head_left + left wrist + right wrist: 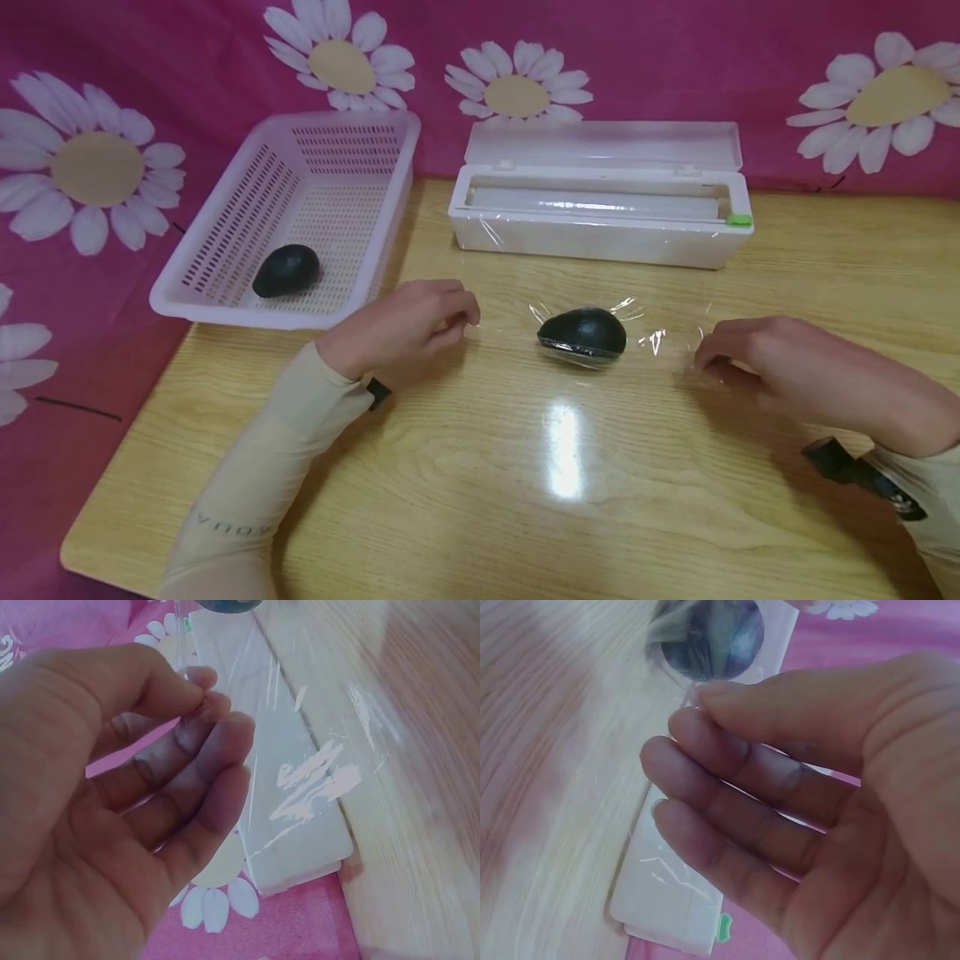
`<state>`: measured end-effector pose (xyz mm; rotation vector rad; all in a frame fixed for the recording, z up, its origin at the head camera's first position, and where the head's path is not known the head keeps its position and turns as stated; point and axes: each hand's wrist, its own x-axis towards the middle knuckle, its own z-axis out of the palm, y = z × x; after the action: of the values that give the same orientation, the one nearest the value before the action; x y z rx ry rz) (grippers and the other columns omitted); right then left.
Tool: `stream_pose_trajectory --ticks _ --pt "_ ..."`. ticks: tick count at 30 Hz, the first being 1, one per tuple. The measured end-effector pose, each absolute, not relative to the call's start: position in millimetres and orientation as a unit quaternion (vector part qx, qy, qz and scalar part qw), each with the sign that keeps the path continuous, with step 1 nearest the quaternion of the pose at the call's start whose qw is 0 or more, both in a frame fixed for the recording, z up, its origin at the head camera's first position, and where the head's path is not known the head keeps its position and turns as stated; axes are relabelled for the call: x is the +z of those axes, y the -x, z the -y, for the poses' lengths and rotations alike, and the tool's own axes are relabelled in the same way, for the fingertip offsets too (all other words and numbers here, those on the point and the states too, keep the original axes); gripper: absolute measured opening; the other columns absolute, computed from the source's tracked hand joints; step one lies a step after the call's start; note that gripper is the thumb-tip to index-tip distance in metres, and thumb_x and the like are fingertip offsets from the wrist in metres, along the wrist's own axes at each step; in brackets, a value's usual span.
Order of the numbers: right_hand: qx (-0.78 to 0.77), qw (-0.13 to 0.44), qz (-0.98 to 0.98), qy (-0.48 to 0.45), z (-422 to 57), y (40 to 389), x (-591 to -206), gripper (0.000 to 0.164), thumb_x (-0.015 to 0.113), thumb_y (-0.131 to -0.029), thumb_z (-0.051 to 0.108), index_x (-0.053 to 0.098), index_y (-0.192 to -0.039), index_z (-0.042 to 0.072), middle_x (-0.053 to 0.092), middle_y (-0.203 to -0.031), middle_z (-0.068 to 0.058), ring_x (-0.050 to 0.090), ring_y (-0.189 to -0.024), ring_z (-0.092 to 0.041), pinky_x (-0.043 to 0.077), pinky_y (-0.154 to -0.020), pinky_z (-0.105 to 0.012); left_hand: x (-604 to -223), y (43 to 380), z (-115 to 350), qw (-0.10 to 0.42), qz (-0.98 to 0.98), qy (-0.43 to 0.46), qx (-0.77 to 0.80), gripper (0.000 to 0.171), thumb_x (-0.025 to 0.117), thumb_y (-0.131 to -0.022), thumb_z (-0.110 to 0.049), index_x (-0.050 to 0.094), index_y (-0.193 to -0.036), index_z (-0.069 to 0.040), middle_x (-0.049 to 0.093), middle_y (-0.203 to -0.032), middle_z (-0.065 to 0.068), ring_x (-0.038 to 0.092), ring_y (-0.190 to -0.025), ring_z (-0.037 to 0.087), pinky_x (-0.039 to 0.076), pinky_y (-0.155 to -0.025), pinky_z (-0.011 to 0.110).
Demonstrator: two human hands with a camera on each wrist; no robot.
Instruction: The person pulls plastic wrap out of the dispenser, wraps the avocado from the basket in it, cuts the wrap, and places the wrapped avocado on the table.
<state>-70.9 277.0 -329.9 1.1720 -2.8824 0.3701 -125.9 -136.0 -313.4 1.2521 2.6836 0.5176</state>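
Plainly, two hands pinch clear film [656, 341] on either side of a dark avocado [587, 330].
The left hand [401, 327] and right hand [780, 362] are well apart, each with thumb and fingertips together on the film; the avocado sits between them, film about its lower side, in front of a white box [592, 239] with its lid up; another avocado [287, 270] lies in the basket [240, 315].

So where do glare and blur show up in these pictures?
Head view: a bright glare patch on the table, small glints on the clear film; left wrist view: broken white reflections on the film over the white box; right wrist view: the avocado looks hazy behind wrinkled film, the wood grain soft.
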Motion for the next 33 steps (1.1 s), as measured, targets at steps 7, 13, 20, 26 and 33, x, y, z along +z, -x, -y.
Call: stream_pose_trajectory --ticks 7,13,20,26,33 --pt "0.113 0.005 0.928 -0.354 -278.9 79.3 -327.8 0.03 0.085 -0.076 -0.002 0.076 -0.091 0.022 0.073 -0.092 0.014 0.07 -0.082 -0.007 0.062 -0.075 -0.036 -314.4 133.5 128.6 0.062 -0.906 -0.382 0.171 0.017 0.057 -0.097 -0.004 0.073 -0.105 -0.004 0.071 -0.097 0.006 0.063 -0.084 0.017 0.056 -0.078 0.032" --pt "0.119 -0.013 0.934 -0.336 -279.4 89.1 -326.2 0.025 0.083 -0.08 0.0 0.077 -0.092 0.021 0.073 -0.091 0.013 0.068 -0.082 -0.006 0.061 -0.074 -0.036 -318.4 139.6 121.6 0.058 -0.914 -0.366 0.166 0.02 0.056 -0.097 -0.005 0.073 -0.105 -0.004 0.071 -0.097 0.005 0.063 -0.086 0.019 0.056 -0.084 0.034" --pt "0.12 -0.031 0.94 -0.317 -279.5 100.1 -325.0 0.021 0.082 -0.082 0.002 0.078 -0.094 0.019 0.076 -0.092 0.009 0.07 -0.085 -0.009 0.06 -0.078 -0.041 -323.6 148.5 116.3 0.047 -0.919 -0.357 0.161 0.019 0.056 -0.095 -0.005 0.073 -0.104 -0.003 0.069 -0.091 0.006 0.062 -0.084 0.019 0.054 -0.083 0.036" --pt "0.123 -0.054 0.945 -0.3 -277.2 109.7 -323.6 0.016 0.08 -0.086 0.004 0.079 -0.096 0.016 0.077 -0.094 0.006 0.067 -0.084 -0.009 0.059 -0.077 -0.04 -324.6 154.4 112.2 0.051 -0.921 -0.353 0.157 0.014 0.054 -0.096 -0.006 0.067 -0.101 -0.008 0.062 -0.085 0.002 0.057 -0.082 0.018 0.051 -0.079 0.035" --pt "0.126 -0.053 0.947 -0.292 -275.1 117.8 -326.5 0.014 0.081 -0.085 0.006 0.079 -0.095 0.016 0.076 -0.091 0.007 0.065 -0.081 -0.007 0.056 -0.074 -0.035 -324.4 155.7 112.4 0.074 -0.906 -0.395 0.129 0.019 0.053 -0.096 0.002 0.058 -0.094 -0.017 0.05 -0.085 0.0 0.05 -0.078 0.017 0.041 -0.068 0.029"
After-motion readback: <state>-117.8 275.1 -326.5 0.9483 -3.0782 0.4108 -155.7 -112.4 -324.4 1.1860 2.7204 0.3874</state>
